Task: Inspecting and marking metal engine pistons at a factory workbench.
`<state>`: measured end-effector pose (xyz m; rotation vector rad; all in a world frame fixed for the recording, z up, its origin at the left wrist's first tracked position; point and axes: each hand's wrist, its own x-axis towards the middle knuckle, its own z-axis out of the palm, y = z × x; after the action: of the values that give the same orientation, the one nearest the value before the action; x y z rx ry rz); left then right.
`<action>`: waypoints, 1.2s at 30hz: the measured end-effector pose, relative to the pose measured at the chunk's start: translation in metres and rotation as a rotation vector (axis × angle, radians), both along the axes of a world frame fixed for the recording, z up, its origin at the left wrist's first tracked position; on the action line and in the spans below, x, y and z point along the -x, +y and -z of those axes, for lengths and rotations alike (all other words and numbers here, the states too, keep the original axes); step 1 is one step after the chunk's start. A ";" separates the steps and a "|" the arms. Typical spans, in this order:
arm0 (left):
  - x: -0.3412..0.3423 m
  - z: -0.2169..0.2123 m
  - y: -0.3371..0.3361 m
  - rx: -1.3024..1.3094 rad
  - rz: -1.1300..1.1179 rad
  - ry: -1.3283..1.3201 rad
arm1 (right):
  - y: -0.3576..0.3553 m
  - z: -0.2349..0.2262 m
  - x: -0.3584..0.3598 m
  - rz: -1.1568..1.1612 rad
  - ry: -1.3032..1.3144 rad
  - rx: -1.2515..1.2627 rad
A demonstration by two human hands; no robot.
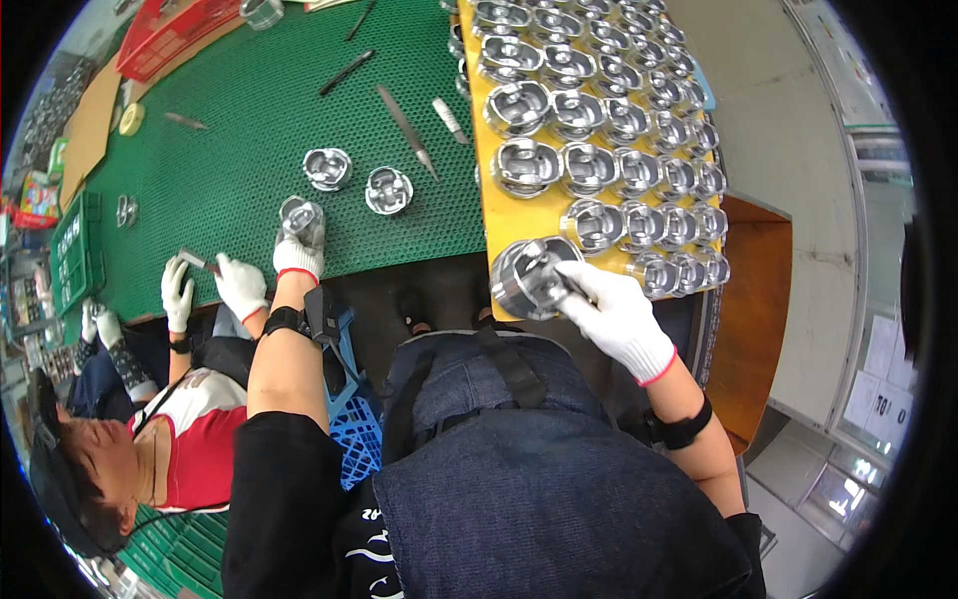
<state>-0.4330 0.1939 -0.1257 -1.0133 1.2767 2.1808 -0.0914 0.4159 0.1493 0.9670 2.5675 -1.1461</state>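
Note:
My right hand (621, 317), in a white knit glove, grips a metal piston (521, 280) at the near left corner of a yellow board (531, 212). That piston is tilted and slightly blurred. Over the near edge of the green mat, my gloved left hand (300, 254) closes around another piston (297, 213). Two more pistons stand on the mat beyond it, one piston (327, 169) straight ahead of that hand and another piston (389, 190) to its right. Rows of pistons (577, 115) fill much of the board, hollow sides up.
On the green mat (239, 130) lie a file (407, 130), a white marker (449, 120) and a black pen (346, 72). At the left a co-worker's gloved hands (239, 287) work with a small tool. A red crate (165, 40) stands far left, a green basket (78, 255) nearer.

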 end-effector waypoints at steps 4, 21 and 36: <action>-0.006 0.026 -0.028 0.204 0.235 0.270 | -0.010 -0.030 0.002 -0.206 0.457 -0.028; -0.166 -0.300 -0.005 -0.757 1.092 0.474 | -0.025 -0.067 0.058 -0.759 0.645 -0.048; -0.176 -0.327 -0.018 -0.189 1.073 0.951 | -0.001 -0.134 0.033 -0.871 0.322 -0.402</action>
<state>-0.2575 0.1757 0.2013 0.7971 1.3979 1.7508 -0.1241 0.4150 0.2833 -0.3630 2.9890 -0.5684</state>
